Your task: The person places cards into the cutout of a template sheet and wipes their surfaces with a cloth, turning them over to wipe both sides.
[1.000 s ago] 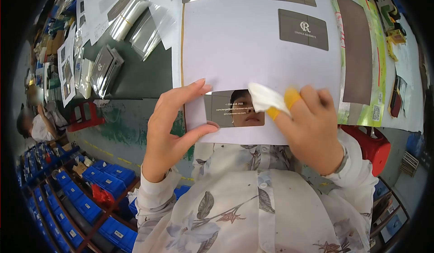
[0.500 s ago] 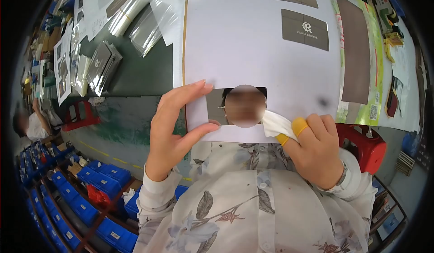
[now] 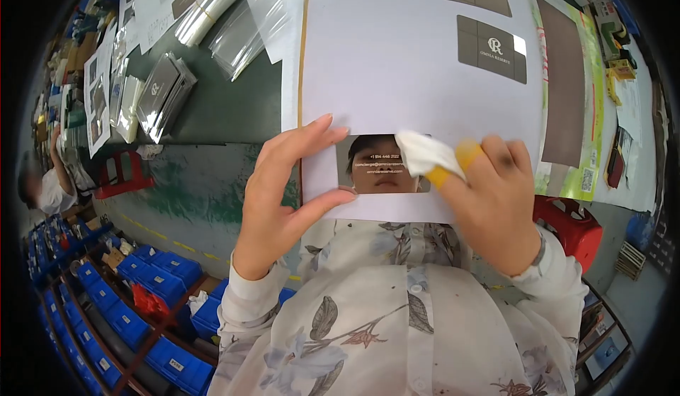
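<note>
A shiny dark card [image 3: 375, 183] with printed contact lines lies near the front edge of the white board [image 3: 411, 91] and mirrors a face. My left hand [image 3: 283, 190] is at its left end, thumb and fingers spread, with fingertips at the card's corners. My right hand [image 3: 489, 198], yellow covers on two fingers, pinches a white cloth [image 3: 423, 155] that rests over the card's upper right part. Another dark card with a logo [image 3: 491, 50] lies farther up the board.
Wrapped card stacks [image 3: 164, 98] and clear sleeves [image 3: 244, 38] lie on the green table at left. Right of the board is a brown sheet [image 3: 563, 84]. Red stools [image 3: 124, 175] and blue bins [image 3: 177, 364] stand below. A person [image 3: 53, 183] is at far left.
The cloth in my right hand has moved from the card's lower right corner up and left onto its face. In the view, the board and card have shifted slightly right.
</note>
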{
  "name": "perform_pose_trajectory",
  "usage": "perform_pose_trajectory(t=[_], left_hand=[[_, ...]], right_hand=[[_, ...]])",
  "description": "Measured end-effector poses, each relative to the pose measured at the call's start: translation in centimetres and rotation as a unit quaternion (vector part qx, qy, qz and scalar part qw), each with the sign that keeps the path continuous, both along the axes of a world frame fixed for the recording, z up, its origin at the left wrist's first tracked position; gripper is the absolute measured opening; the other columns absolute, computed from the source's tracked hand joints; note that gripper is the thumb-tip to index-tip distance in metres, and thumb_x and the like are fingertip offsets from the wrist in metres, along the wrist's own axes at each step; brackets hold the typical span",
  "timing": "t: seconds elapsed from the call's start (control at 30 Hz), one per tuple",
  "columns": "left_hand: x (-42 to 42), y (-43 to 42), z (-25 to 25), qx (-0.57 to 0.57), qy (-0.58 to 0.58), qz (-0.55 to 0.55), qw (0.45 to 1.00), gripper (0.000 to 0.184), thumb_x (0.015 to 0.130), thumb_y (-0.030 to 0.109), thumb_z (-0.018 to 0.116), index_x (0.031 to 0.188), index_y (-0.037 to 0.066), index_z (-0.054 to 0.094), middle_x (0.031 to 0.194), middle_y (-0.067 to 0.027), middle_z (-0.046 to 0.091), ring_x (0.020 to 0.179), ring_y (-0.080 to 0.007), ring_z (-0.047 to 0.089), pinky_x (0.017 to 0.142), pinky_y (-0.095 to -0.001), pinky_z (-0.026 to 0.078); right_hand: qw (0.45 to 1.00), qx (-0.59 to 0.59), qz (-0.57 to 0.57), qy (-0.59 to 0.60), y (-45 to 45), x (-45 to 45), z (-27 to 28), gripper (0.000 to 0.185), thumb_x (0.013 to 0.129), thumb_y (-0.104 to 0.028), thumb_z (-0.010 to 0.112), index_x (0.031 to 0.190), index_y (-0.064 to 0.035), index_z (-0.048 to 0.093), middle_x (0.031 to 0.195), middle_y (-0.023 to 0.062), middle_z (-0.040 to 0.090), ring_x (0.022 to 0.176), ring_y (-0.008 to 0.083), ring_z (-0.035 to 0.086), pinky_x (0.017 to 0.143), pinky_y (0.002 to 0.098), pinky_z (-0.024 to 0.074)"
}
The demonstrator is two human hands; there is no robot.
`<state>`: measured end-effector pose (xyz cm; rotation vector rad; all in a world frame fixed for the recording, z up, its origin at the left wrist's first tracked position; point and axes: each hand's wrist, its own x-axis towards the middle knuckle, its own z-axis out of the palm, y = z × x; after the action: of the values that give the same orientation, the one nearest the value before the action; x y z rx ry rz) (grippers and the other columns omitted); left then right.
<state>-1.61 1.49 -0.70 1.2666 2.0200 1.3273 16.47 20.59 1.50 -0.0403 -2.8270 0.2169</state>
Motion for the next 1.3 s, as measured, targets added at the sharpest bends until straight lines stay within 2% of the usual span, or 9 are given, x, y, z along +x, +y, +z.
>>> perform_pose_trajectory(t=[0.1,0.2,0.37,0.5,0.57,0.67,1.07,1.2,1.3], left_hand=[[0.1,0.0,0.3,-0.007,0.025,-0.007,1.000,0.077,0.070,0.015,0.086,0.139,0.004,0.052,0.128,-0.0086,0.067,0.119,-0.0246,0.057,0.102,-0.0365,0.042],[0.2,0.0,0.2,-0.004,0.008,0.024,1.000,0.078,0.071,0.015,0.086,0.140,0.004,0.051,0.133,-0.0093,0.064,0.122,-0.0269,0.055,0.103,-0.0376,0.041],[0.1,0.0,-0.1,0.014,0.011,0.004,1.000,0.079,0.072,0.015,0.085,0.141,0.004,0.049,0.136,-0.0101,0.061,0.125,-0.0296,0.054,0.106,-0.0396,0.040],[0.1,0.0,0.2,0.001,0.021,0.010,1.000,0.079,0.072,0.015,0.084,0.141,0.004,0.049,0.138,-0.0104,0.059,0.126,-0.0301,0.053,0.107,-0.0398,0.039],[0.1,-0.1,0.3,0.002,0.018,-0.007,1.000,0.079,0.072,0.015,0.084,0.141,0.004,0.048,0.140,-0.0103,0.057,0.127,-0.0308,0.052,0.108,-0.0399,0.038],[0.0,-0.1,0.3,-0.003,0.011,-0.013,1.000,0.079,0.072,0.014,0.084,0.142,0.004,0.048,0.142,-0.0099,0.056,0.129,-0.0311,0.050,0.108,-0.0402,0.037],[-0.1,-0.2,0.5,-0.016,0.037,-0.032,0.999,0.080,0.076,0.016,0.081,0.145,0.004,0.044,0.143,-0.0095,0.054,0.131,-0.0324,0.048,0.110,-0.0421,0.036],[-0.2,-0.3,0.7,-0.013,0.049,-0.044,0.998,0.079,0.077,0.018,0.081,0.145,0.005,0.044,0.142,-0.0089,0.056,0.133,-0.0323,0.047,0.111,-0.0427,0.035],[-0.4,-0.5,0.7,-0.018,0.022,-0.056,0.998,0.080,0.076,0.018,0.081,0.145,0.005,0.045,0.141,-0.0082,0.058,0.136,-0.0319,0.045,0.111,-0.0428,0.035]], right_hand=[[0.998,-0.051,0.022,0.030,-1.7,-1.5,-0.2,0.015,0.072,-0.015,0.070,0.070,-0.0106,0.056,0.078,0.0040,0.048,0.082,0.0229,0.052,0.065,0.0366,0.0360],[0.998,-0.017,0.053,-0.033,-2.7,0.2,0.4,0.017,0.069,-0.014,0.072,0.070,-0.0108,0.055,0.078,0.0043,0.049,0.077,0.0212,0.051,0.063,0.0358,0.0353],[1.000,0.024,0.001,0.004,-0.2,-1.8,0.5,0.016,0.069,-0.017,0.071,0.072,-0.0105,0.056,0.081,0.0047,0.051,0.077,0.0225,0.051,0.064,0.0363,0.0357],[0.995,-0.032,0.086,0.040,-2.2,-1.9,-0.1,0.018,0.070,-0.020,0.072,0.070,-0.0104,0.056,0.083,0.0052,0.053,0.082,0.0229,0.052,0.065,0.0365,0.0363],[0.994,-0.040,0.093,-0.048,-2.5,-0.6,0.3,0.017,0.071,-0.020,0.072,0.071,-0.0098,0.058,0.085,0.0059,0.054,0.087,0.0240,0.053,0.066,0.0365,0.0362],[0.998,-0.006,0.058,0.014,-0.6,-2.4,0.5,0.017,0.073,-0.019,0.073,0.072,-0.0099,0.059,0.087,0.0055,0.056,0.085,0.0231,0.053,0.065,0.0358,0.0354],[0.999,-0.007,0.047,-0.020,-0.9,-2.7,0.8,0.014,0.070,-0.018,0.070,0.076,-0.0098,0.061,0.090,0.0072,0.059,0.081,0.0228,0.052,0.066,0.0358,0.0371],[0.994,-0.028,0.095,0.050,-2.5,-3.7,-0.6,0.014,0.069,-0.018,0.071,0.076,-0.0108,0.061,0.085,0.0051,0.054,0.081,0.0217,0.052,0.065,0.0351,0.0355],[0.996,-0.035,0.082,-0.006,-3.1,-1.1,0.0,0.013,0.069,-0.017,0.072,0.075,-0.0110,0.062,0.082,0.0043,0.051,0.080,0.0214,0.052,0.064,0.0351,0.0349]])
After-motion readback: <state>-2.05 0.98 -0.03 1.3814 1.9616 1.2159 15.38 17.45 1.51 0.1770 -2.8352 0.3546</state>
